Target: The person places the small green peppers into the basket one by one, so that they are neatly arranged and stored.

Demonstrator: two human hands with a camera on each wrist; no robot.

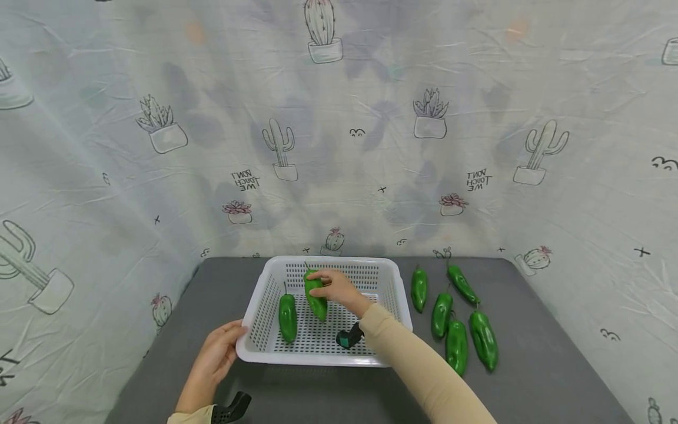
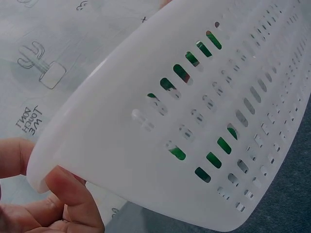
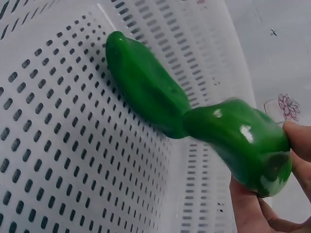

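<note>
A white perforated plastic basket (image 1: 318,359) sits on the grey table. My left hand (image 1: 214,359) pinches its rim at the near left corner; in the left wrist view, thumb and fingers clasp the basket's edge (image 2: 97,145). Inside the basket, my right hand (image 1: 339,288) holds a green pepper (image 1: 316,300) near its stem end, its tip pointing down toward the basket floor. Another green pepper (image 1: 288,318) lies in the left part of the basket. From the right wrist, the held pepper (image 3: 243,141) overlaps the lying pepper (image 3: 146,87).
Several more green peppers lie on the table (image 1: 535,353) right of the basket, among them a pepper (image 1: 419,288) near its right wall and a pepper (image 1: 484,340) farther right. A cactus-print curtain (image 1: 360,194) hangs behind the table and on both sides.
</note>
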